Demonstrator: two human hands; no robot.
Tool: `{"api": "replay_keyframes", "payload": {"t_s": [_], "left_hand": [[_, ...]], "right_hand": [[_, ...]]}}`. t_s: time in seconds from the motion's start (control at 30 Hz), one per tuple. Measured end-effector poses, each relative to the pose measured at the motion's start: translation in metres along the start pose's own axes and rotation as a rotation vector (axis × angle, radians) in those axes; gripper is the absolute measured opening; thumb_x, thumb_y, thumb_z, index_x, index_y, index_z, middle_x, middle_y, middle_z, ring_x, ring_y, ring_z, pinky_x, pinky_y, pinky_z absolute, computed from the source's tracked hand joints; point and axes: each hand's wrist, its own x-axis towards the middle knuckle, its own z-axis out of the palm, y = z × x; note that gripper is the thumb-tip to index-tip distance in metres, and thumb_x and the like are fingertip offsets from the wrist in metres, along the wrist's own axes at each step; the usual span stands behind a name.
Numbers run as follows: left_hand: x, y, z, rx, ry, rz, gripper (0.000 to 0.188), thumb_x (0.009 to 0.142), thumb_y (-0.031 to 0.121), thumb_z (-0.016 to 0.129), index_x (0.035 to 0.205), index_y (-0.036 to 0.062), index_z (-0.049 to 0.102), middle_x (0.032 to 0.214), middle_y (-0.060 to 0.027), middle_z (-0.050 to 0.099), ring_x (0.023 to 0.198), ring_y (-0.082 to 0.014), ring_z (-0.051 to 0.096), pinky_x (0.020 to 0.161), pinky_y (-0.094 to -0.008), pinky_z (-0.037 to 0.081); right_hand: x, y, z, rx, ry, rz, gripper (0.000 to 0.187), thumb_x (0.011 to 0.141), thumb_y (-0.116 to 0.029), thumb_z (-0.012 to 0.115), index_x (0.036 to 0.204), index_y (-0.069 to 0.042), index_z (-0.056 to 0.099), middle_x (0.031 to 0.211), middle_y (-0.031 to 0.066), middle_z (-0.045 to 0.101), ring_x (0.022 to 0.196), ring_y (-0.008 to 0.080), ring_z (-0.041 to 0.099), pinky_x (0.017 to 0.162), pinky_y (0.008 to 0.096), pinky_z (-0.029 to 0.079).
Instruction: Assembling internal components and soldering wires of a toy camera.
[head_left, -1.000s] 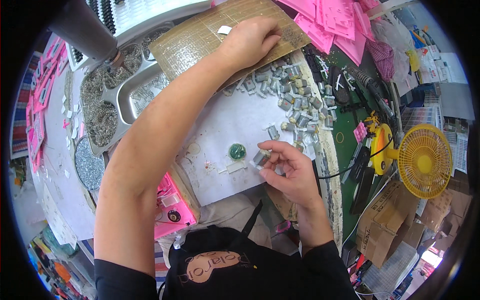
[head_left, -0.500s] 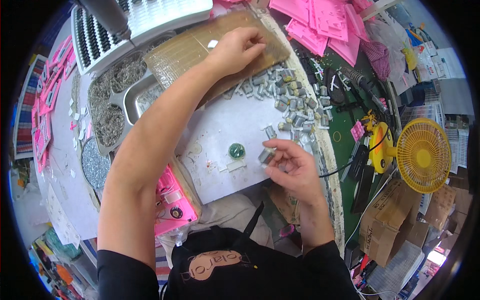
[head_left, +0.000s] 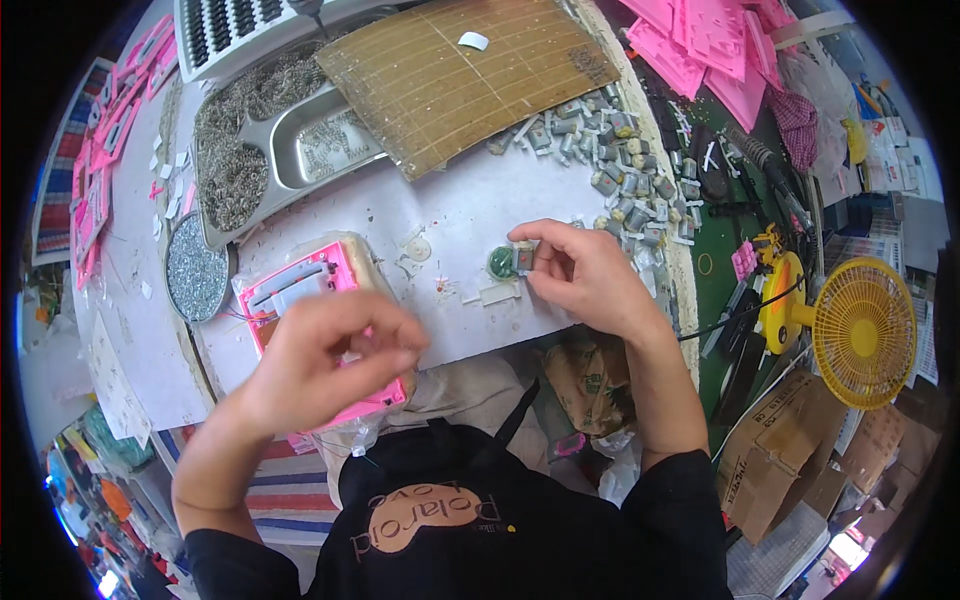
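My right hand [head_left: 595, 280] pinches a small grey metal motor [head_left: 522, 260] between thumb and fingers. The motor sits right at a small round pot of green stuff [head_left: 499, 264] on the white tabletop; whether the two touch is hard to tell. Just below the pot lies a white plastic piece [head_left: 497, 295]. My left hand [head_left: 325, 360], somewhat blurred, hangs above an open pink plastic case [head_left: 348, 262] with grey and white parts inside. Its thumb and fingers are closed together, and anything tiny between them cannot be made out.
A brown board [head_left: 440, 100] lies across the back, a white chip on it. Beside it spreads a heap of grey motors [head_left: 640, 165]. A metal tray [head_left: 283, 160] holds springs and screws. A dish of silver bits [head_left: 232, 270] stands left, a yellow fan [head_left: 866, 335] right.
My left hand has come back from over the brown board to above the pink case. The right hand has carried the motor up to the green pot. The whole view has shifted.
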Motion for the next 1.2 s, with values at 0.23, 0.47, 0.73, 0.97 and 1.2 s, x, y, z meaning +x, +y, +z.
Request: {"api": "replay_keyframes", "payload": {"t_s": [0.23,0.47,0.73,0.97,1.2], "left_hand": [[-0.049,-0.028,0.031,-0.129,0.214,0.086,0.019,0.09,-0.011,0.067,0.107,-0.0048,0.073,0.105,-0.0137,0.069,0.091,-0.0152,0.071,0.076,-0.0255,0.058],[-0.056,-0.044,0.058,-0.314,0.404,0.021,0.016,0.092,-0.008,0.068,0.107,-0.0037,0.072,0.104,-0.0106,0.07,0.091,-0.0134,0.07,0.077,-0.0254,0.058],[-0.054,-0.055,0.06,-0.251,0.438,0.016,0.015,0.092,-0.003,0.072,0.107,-0.0007,0.072,0.102,-0.0065,0.072,0.091,-0.0119,0.07,0.076,-0.0266,0.058],[-0.058,-0.052,0.056,-0.367,0.45,-0.028,0.042,0.092,-0.011,0.066,0.129,0.001,0.05,0.103,-0.0067,0.066,0.094,-0.0079,0.066,0.079,-0.0223,0.056],[-0.06,-0.054,0.055,-0.36,0.496,0.004,0.039,0.092,-0.006,0.069,0.126,0.0012,0.054,0.097,-0.0056,0.067,0.09,-0.0098,0.07,0.079,-0.0257,0.059]], "right_hand": [[0.018,-0.007,0.005,-0.546,0.056,-0.352,0.042,0.078,-0.004,0.066,0.119,-0.008,0.071,0.079,0.0127,0.068,0.065,0.0293,0.064,0.062,0.0388,0.051],[0.002,-0.013,-0.005,0.21,-0.065,0.085,0.042,0.083,-0.003,0.069,0.125,-0.002,0.067,0.084,0.0012,0.069,0.068,0.0097,0.063,0.059,0.0257,0.046],[-0.026,-0.061,0.077,0.973,-0.281,0.145,0.054,0.089,-0.006,0.077,0.139,0.0,0.058,0.101,-0.0008,0.065,0.088,0.0042,0.06,0.078,0.0195,0.048],[-0.016,-0.069,0.093,0.994,-0.351,0.209,0.053,0.09,-0.005,0.075,0.14,0.0,0.058,0.094,-0.0023,0.062,0.082,0.0036,0.057,0.075,0.0189,0.046],[-0.013,-0.079,0.096,0.853,-0.319,0.212,0.052,0.088,0.0,0.075,0.138,-0.001,0.059,0.09,-0.0038,0.061,0.079,0.0016,0.056,0.068,0.0177,0.044]]}}
